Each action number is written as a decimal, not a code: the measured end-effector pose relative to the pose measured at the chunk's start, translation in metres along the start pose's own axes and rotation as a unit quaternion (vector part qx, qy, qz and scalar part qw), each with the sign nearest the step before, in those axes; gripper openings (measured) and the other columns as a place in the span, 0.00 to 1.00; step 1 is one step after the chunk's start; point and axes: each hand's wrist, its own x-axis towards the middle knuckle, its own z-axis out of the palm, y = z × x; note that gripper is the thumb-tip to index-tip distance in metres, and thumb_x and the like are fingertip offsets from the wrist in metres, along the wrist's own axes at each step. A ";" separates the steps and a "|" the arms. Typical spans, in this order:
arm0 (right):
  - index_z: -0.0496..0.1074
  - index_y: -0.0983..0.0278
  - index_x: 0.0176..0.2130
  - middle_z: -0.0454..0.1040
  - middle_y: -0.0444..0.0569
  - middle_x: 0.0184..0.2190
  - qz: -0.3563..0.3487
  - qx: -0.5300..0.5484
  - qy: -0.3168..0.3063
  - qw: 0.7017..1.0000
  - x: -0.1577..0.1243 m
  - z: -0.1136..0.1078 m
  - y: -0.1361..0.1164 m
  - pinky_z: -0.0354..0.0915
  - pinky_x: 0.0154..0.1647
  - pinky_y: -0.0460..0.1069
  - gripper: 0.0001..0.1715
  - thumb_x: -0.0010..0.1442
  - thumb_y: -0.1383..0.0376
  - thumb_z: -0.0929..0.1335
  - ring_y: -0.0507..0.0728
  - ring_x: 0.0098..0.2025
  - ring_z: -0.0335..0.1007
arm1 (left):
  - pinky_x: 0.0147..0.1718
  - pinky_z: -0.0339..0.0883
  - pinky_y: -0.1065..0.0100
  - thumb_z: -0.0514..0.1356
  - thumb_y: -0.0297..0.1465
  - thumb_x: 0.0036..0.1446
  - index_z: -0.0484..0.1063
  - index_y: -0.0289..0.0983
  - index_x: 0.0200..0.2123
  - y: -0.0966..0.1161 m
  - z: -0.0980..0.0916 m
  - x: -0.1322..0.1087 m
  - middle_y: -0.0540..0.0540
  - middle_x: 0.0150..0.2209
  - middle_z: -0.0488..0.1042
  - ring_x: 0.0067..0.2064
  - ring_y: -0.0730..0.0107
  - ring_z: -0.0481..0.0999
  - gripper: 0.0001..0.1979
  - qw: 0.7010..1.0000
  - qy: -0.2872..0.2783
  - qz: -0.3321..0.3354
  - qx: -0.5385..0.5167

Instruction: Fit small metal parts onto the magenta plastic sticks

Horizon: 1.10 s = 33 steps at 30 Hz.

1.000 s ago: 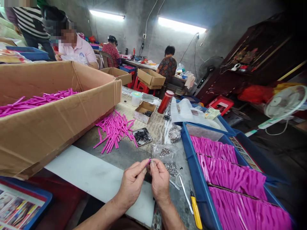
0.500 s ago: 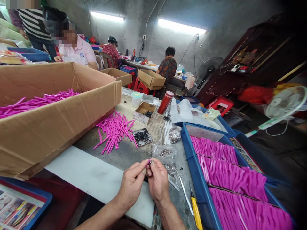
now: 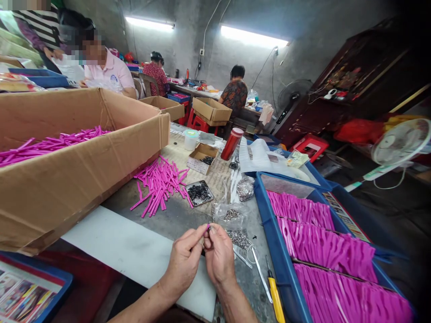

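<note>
My left hand (image 3: 184, 256) is closed in a pinch on a magenta strip (image 3: 208, 225), of which only the tip shows between the fingers. Against it, my right hand (image 3: 219, 256) pinches a tiny dark piece (image 3: 210, 229) too small to identify. The fingertips of both hands meet above the table. Beyond them lie a square tray of small black parts (image 3: 200, 193) and a heap of magenta strips (image 3: 160, 184). Clear bags of small silver metal parts (image 3: 231, 214) rest just past my right hand.
A large cardboard box (image 3: 84, 166) of magenta strips stands left. On the right is a blue crate (image 3: 274, 264) packed with magenta pieces. A yellow-handled screwdriver (image 3: 276, 298), white tweezer-like tool (image 3: 261, 273) and red flask (image 3: 232, 144) lie or stand nearby. Several co-workers sit or stand behind.
My hands stay together at nearly the same place, the right one shifted slightly left. At the back left, the standing person's hands have moved over a white bag.
</note>
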 end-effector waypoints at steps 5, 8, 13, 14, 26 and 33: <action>0.62 0.64 0.24 0.53 0.38 0.16 0.000 -0.011 0.006 1.000 0.001 -0.001 0.000 0.45 0.19 0.43 0.09 0.48 0.61 0.64 0.47 0.18 0.44 | 0.33 0.65 0.71 0.50 0.27 0.54 0.67 0.38 0.46 0.000 0.001 0.001 0.47 0.29 0.70 0.32 0.72 0.69 0.16 1.000 0.001 0.002 0.009; 0.63 0.64 0.24 0.53 0.38 0.16 -0.007 -0.022 0.007 1.000 0.001 -0.004 0.002 0.45 0.19 0.44 0.09 0.49 0.60 0.64 0.48 0.18 0.44 | 0.33 0.65 0.71 0.51 0.26 0.53 0.68 0.38 0.45 -0.001 0.002 0.001 0.47 0.29 0.71 0.32 0.72 0.70 0.15 1.000 0.008 0.007 0.014; 0.65 0.64 0.27 0.55 0.39 0.17 -0.020 -0.055 0.010 0.998 -0.001 -0.009 0.004 0.47 0.20 0.43 0.09 0.51 0.61 0.63 0.48 0.20 0.47 | 0.34 0.66 0.72 0.51 0.26 0.53 0.69 0.37 0.43 -0.001 0.003 0.003 0.46 0.31 0.72 0.33 0.71 0.71 0.15 1.000 0.015 0.011 0.015; 0.65 0.65 0.28 0.55 0.39 0.18 -0.023 -0.064 0.013 0.998 -0.001 -0.010 0.005 0.48 0.21 0.43 0.09 0.51 0.61 0.63 0.48 0.20 0.47 | 0.34 0.66 0.72 0.51 0.26 0.53 0.69 0.37 0.43 -0.001 0.003 0.003 0.46 0.31 0.72 0.33 0.71 0.71 0.15 1.000 0.015 0.012 0.016; 0.63 0.65 0.23 0.54 0.38 0.16 -0.068 -0.166 0.005 0.984 0.004 -0.020 0.002 0.47 0.19 0.44 0.14 0.52 0.57 0.63 0.48 0.19 0.46 | 0.36 0.65 0.70 0.52 0.27 0.53 0.70 0.36 0.43 0.001 0.004 0.002 0.45 0.33 0.72 0.37 0.68 0.70 0.15 1.000 0.001 -0.002 -0.005; 0.63 0.65 0.25 0.53 0.38 0.17 -0.080 -0.169 0.020 0.982 0.005 -0.021 0.003 0.48 0.19 0.44 0.13 0.51 0.57 0.64 0.48 0.19 0.47 | 0.36 0.66 0.69 0.53 0.28 0.52 0.71 0.36 0.42 0.004 0.005 0.003 0.44 0.33 0.73 0.38 0.67 0.70 0.14 0.999 0.006 -0.019 -0.031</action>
